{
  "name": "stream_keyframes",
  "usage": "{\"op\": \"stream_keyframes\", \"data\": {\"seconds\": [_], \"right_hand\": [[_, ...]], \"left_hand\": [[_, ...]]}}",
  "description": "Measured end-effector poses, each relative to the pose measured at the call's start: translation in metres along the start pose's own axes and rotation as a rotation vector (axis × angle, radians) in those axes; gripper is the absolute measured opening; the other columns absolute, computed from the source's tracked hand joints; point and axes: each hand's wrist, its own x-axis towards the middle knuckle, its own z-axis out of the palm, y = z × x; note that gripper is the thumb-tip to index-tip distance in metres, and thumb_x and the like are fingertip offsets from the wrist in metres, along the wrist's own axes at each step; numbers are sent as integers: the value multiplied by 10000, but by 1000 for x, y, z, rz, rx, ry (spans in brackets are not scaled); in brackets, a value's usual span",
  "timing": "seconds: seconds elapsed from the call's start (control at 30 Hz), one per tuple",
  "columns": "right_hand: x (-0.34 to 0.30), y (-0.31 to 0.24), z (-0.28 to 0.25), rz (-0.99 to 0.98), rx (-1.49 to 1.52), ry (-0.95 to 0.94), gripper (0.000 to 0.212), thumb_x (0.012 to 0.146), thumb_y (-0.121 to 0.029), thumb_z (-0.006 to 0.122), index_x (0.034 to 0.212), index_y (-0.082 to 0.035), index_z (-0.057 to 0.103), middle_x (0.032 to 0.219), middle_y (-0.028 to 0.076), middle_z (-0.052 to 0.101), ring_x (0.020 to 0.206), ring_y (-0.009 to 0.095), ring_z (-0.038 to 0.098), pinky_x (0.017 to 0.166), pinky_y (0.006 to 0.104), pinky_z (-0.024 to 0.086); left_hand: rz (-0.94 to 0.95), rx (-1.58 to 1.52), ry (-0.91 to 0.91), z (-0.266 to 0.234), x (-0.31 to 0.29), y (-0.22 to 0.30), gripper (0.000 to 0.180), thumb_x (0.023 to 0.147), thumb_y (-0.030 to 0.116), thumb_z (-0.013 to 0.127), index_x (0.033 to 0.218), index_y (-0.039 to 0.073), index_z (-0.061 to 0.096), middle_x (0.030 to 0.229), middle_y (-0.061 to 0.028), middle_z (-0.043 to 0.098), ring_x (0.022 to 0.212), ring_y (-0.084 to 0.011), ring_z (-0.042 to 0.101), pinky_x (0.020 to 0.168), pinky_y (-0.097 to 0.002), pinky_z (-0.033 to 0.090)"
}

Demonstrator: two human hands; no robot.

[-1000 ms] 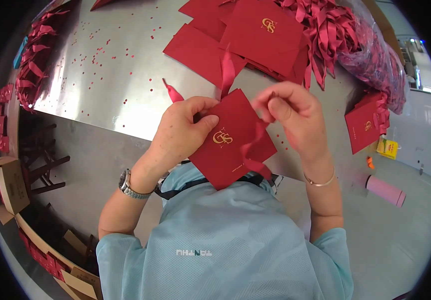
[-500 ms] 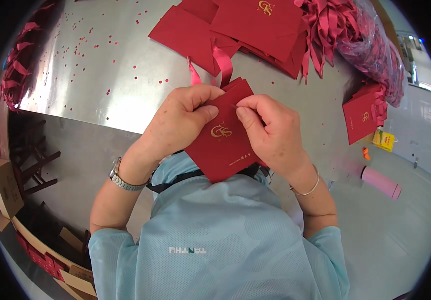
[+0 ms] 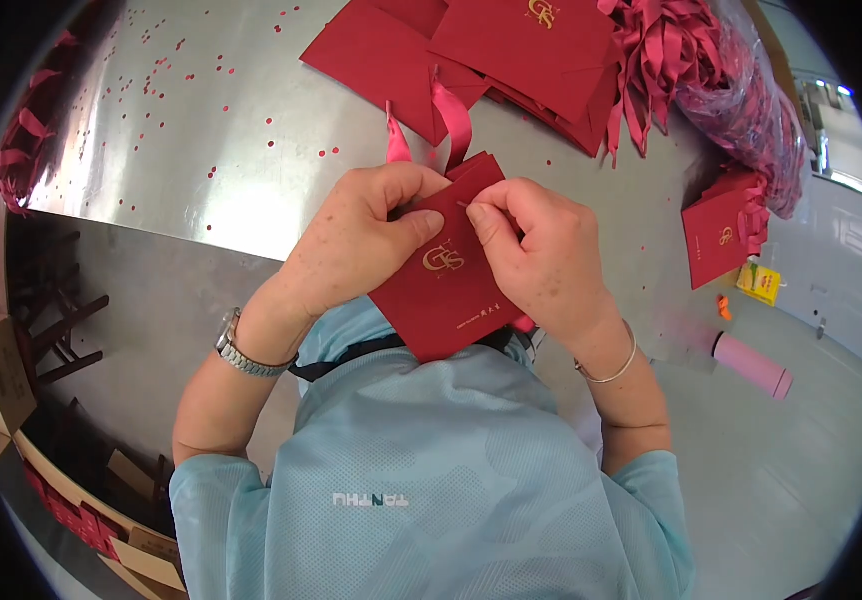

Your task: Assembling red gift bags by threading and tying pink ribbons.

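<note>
Red paper bag sits pinched between both hands; left hand clamps its left edge; right hand grips its top, pink ribbon trailing far.

Pale blue shirt, steel wristwatch, thin bangle.
</note>
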Motion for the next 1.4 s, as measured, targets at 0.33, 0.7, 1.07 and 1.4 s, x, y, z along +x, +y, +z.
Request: {"op": "stream_keyframes", "data": {"seconds": [0.33, 0.7, 1.07, 1.4], "right_hand": [[25, -18, -5, -180, -530, -262, 89, 732, -75, 642, 757, 1, 600, 650, 144, 638, 572, 335, 653, 523, 403, 529], [21, -6, -5, -16, -80, -175, 207, 806, -110, 693, 924, -12, 554, 749, 164, 664, 708, 347, 673, 625, 424, 531], [5, -5, -18, 73, 125, -233, 326, 733, -85, 803, 929, -14, 552, 754, 96, 653, 654, 177, 640, 624, 293, 501], [1, 0, -27, 107, 114, -302, 377, 718, -133, 815, 946, -19, 537, 750, 97, 647, 668, 182, 648, 605, 300, 502]], "left_hand": [[259, 348, 165, 10, 2, -7, 220, 831, 4, 614, 1046, -15, 654, 905, -194, 677, 823, -343, 668, 727, -383, 527], [358, 499, 159, 8, -1, 3, 187, 827, 35, 583, 991, 5, 667, 865, -212, 658, 802, -407, 629, 691, -443, 515], [94, 297, -218, -10, 17, 15, 208, 885, 72, 589, 1056, 34, 703, 886, -104, 721, 819, -179, 670, 774, -310, 519], [424, 712, 141, 7, 5, 8, 40, 878, 1, 607, 905, -19, 628, 741, -93, 653, 663, -168, 637, 615, -315, 501]]}}
